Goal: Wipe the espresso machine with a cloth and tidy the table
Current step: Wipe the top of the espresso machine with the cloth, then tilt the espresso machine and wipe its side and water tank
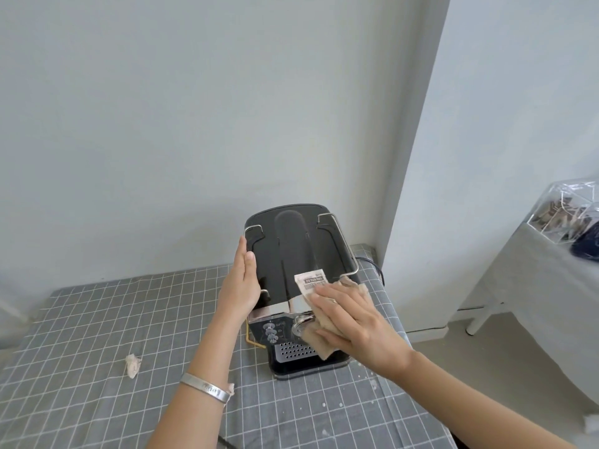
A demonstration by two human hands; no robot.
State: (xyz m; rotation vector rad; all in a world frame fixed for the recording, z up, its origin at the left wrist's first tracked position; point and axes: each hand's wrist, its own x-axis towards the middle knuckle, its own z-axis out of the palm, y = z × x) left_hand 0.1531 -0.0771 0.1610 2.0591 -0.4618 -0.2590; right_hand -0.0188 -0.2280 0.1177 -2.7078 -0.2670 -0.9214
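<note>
Two hands working: left hand (pixel 241 283) bracing, flat open, espresso machine (pixel 298 286) side; right hand (pixel 351 322) pressing beige cloth (pixel 324 346), fingers spread; machine front facing viewer, standing upright on counter (pixel 81 319).

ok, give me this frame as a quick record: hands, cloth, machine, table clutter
machine: black espresso machine upright on the checked tablecloth, near the wall corner
left hand: left hand flat against the machine's left side, steadying it, holding nothing
right hand: right hand pressing a beige cloth on the machine's front right edge
cloth tag: white label sticking out beside the fingers
clutter: crumpled paper scrap on the table, left of the machine
wrist: silver bangle on left wrist
</note>
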